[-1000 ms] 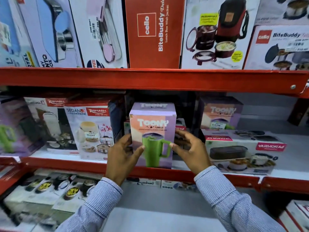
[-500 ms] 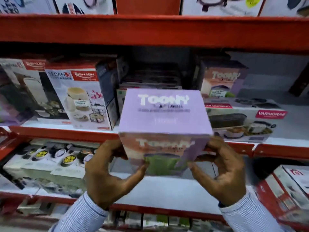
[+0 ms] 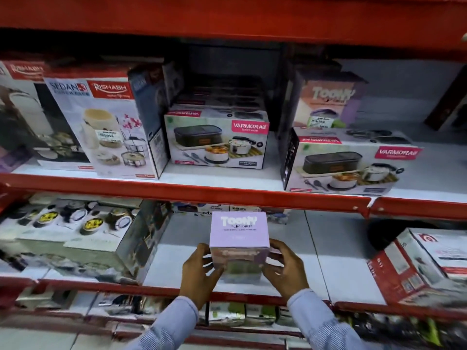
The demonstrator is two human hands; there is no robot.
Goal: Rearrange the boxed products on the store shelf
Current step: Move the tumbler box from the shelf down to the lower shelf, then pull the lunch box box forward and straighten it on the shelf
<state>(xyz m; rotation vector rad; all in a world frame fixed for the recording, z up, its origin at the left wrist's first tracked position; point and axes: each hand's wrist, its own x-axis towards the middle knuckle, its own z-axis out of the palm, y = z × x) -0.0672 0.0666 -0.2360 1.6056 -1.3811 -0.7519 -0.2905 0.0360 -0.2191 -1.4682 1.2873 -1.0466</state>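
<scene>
Lilac cardboard covers the top of the Toony box (image 3: pixel 239 229), where we read the white word "Toony" and a smaller dark line under it that is too blurred to read. We see its front face only at a steep angle: it repeats the brand name in pale letters, and below it there is a green shape, but it is smeared and we cannot say what it pictures. We grasp the box from both sides, our left hand (image 3: pixel 199 274) with the thumb on the front face and the fingers on the left edge, our right hand (image 3: pixel 285 270) with the fingers curled around the right edge. The box stands upright on the white lower shelf (image 3: pixel 316 251), near its red front lip, in the free space between the dark large box (image 3: pixel 141 238) on the left and the red and white box (image 3: pixel 417 263) on the right. One shelf higher we see two Varmora boxes (image 3: pixel 217 140), a Rishabh box (image 3: pixel 106 127) and a second Toony box (image 3: pixel 328 102) that sits on top of the right Varmora box.
</scene>
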